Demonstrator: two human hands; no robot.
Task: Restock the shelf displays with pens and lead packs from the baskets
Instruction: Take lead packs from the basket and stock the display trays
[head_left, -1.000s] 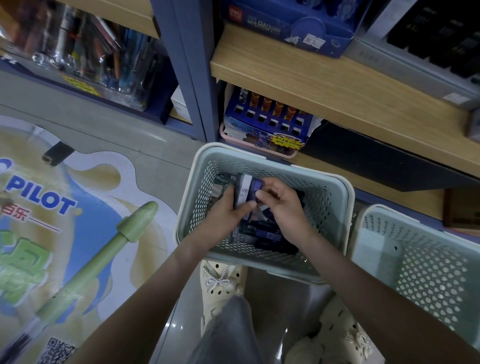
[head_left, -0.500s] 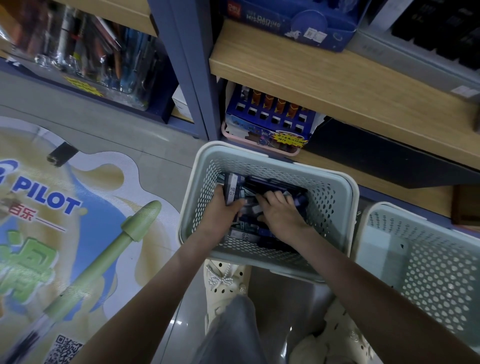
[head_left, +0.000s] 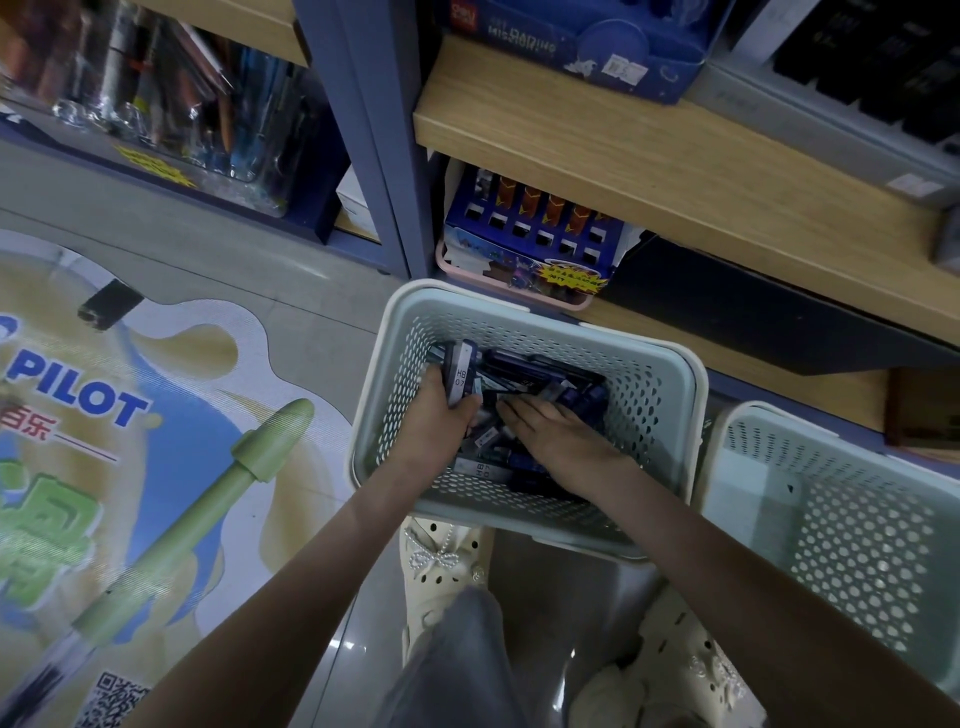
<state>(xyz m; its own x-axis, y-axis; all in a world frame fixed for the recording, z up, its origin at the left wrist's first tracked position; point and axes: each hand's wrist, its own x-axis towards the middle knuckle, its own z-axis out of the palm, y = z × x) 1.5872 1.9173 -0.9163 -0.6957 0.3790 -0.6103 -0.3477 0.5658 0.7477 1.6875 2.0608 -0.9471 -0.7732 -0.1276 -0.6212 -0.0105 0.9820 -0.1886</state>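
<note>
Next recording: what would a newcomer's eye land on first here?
Both hands are down in the pale green basket at centre: the left hand grips a stack of lead packs, the right hand lies flat on the loose ones. On the floor to the left, a big PILOT pen decal catches the eye.
</note>
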